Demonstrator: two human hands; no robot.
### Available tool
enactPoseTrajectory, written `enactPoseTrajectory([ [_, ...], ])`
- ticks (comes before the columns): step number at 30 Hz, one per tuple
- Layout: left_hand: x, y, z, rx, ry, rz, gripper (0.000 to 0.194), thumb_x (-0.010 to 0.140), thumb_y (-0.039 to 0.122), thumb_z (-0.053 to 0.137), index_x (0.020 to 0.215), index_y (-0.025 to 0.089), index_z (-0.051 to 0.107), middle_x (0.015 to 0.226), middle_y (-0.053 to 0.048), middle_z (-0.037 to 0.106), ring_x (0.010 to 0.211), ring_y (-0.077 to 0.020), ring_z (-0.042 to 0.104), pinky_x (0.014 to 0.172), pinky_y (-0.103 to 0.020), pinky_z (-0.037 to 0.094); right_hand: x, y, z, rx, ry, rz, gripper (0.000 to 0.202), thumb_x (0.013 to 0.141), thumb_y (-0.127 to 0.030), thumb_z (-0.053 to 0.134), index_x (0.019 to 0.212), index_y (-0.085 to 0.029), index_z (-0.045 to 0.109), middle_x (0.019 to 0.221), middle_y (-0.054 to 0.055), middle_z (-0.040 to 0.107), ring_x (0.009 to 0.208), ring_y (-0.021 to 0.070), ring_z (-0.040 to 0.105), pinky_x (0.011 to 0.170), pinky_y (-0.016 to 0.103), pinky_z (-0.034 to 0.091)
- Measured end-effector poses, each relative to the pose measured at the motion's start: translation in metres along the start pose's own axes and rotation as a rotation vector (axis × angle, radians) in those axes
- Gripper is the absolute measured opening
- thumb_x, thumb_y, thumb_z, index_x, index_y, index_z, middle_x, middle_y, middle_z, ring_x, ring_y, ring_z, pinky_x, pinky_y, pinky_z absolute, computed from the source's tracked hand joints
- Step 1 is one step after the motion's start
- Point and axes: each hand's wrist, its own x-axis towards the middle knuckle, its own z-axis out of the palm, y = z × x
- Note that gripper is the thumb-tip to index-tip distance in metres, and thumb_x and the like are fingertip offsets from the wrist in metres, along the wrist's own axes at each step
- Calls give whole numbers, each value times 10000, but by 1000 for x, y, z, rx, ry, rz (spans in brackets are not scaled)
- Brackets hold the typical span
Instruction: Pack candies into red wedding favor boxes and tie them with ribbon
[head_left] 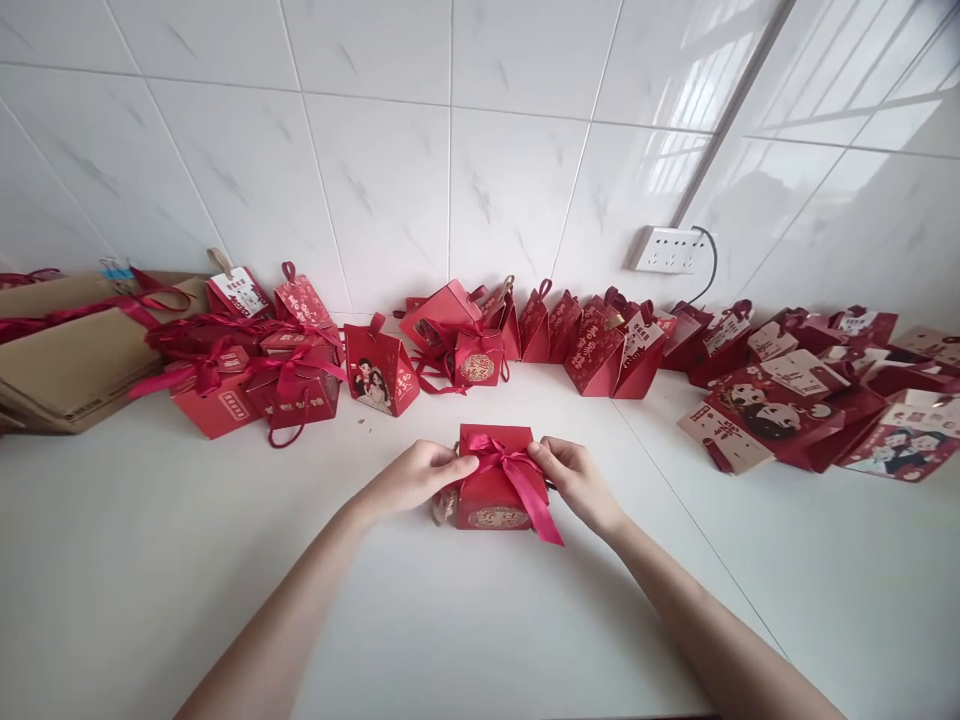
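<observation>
A red gift box [480,492] with a gold emblem on its lower side rests on the white table in front of me. A bright pink-red ribbon [525,488] is tied in a bow across its top, one tail hanging over the front right. From the left, my left hand [420,475] pinches the bow's left loop between thumb and fingers. On the other side, my right hand [574,478] has thumb and fingers closed on the ribbon by the box's upper right edge. Beige cord shows at the box's left side.
Red gift boxes with ribbons [300,395] stand back left beside brown paper bags [67,370]. A box with a cartoon couple [382,372] and several other red boxes [592,345] line the tiled wall. More boxes [780,410] pile up at right. A power strip [670,250] is on the wall.
</observation>
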Motion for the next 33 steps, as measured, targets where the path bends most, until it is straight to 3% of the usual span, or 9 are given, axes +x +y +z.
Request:
enactPoseTrajectory([
  [5,-2,4,3,41,272,169,386,797,511,548,622,171,497,612,28,509,582,-107,479,553,-210,374,-6,-7,2,28,40,-6,525,755,-644,555,561,-195,366,522,-56,373,475,75,327,460,224,277],
  [9,-3,7,4,44,337,208,350,803,476,546,633,171,518,667,14,517,656,-121,494,611,-222,398,-8,-8,2,34,50,-19,512,765,-632,553,571,-191,379,544,-51,381,495,77,334,466,223,278],
  [13,-9,12,0,6,253,260,319,786,406,582,583,169,517,625,20,494,595,-99,467,555,-213,381,-7,-5,2,23,61,-16,499,774,-622,550,583,-190,390,549,-49,397,493,77,352,469,222,301],
  [17,-19,15,-4,-89,44,128,282,790,406,590,636,173,554,383,57,450,342,-69,381,366,-194,256,-7,-6,-2,-71,114,-24,449,829,-587,497,627,-193,417,563,-32,450,496,94,410,473,231,347],
  [21,-24,20,-1,-117,-87,80,311,801,398,579,604,163,536,418,-4,583,333,-86,471,312,-173,235,-19,-11,1,-399,377,-566,281,855,-474,510,855,-193,499,746,34,545,650,157,512,557,287,438],
  [24,-25,23,3,-97,-151,68,307,802,386,578,604,153,550,484,-22,630,383,-101,547,310,-165,243,-30,-14,15,-692,260,-1020,328,842,-414,564,1049,-162,527,908,104,589,857,215,564,727,370,473],
  [28,-26,22,4,-43,-313,91,303,776,362,581,570,140,597,466,-27,613,359,-108,531,320,-188,258,-37,-11,37,-857,184,-1092,147,887,-179,536,1032,-165,558,880,49,647,861,164,599,915,402,393],
  [30,-25,21,5,-79,-206,164,316,771,391,561,575,148,611,406,-8,553,322,-104,475,336,-210,294,-37,-8,42,-864,207,-1088,123,883,-104,519,953,-174,592,830,18,649,830,141,598,929,393,373],
  [33,-21,19,11,-31,336,396,234,777,386,555,718,177,644,572,-14,610,518,-133,572,527,-261,475,-39,-5,44,-858,235,-1128,161,872,-86,527,935,-188,635,821,13,628,815,135,585,915,388,383],
])
